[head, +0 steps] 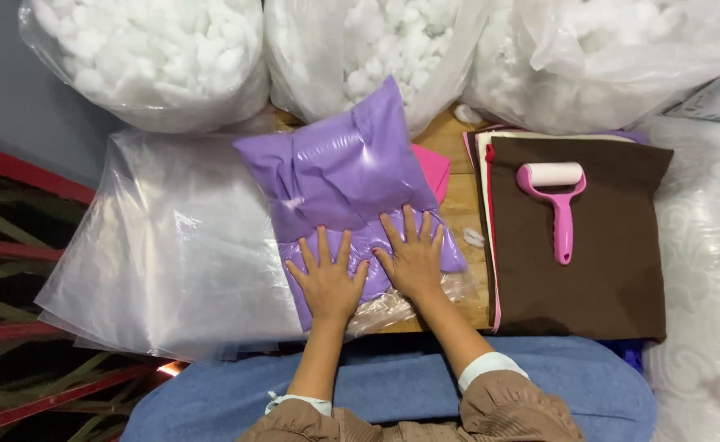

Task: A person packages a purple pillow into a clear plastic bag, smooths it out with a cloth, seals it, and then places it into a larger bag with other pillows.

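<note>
A purple pillow (339, 168) wrapped in a clear plastic bag lies on the wooden table (446, 131) in front of me. My left hand (325, 277) rests flat on its near left part, fingers spread. Beside it, my right hand (411, 254) presses flat on the near right part, fingers also spread. Neither hand grips anything. The bag's open end (392, 304) bunches below my hands at the table's front edge. A pink cushion (432, 168) peeks out from under the pillow's right side.
A stack of clear plastic bags (163, 245) lies to the left. To the right, a brown fabric cover (605, 245) tops a pile of covers, with a pink lint roller (558, 200) on it. Big bags of white stuffing (155, 57) line the back.
</note>
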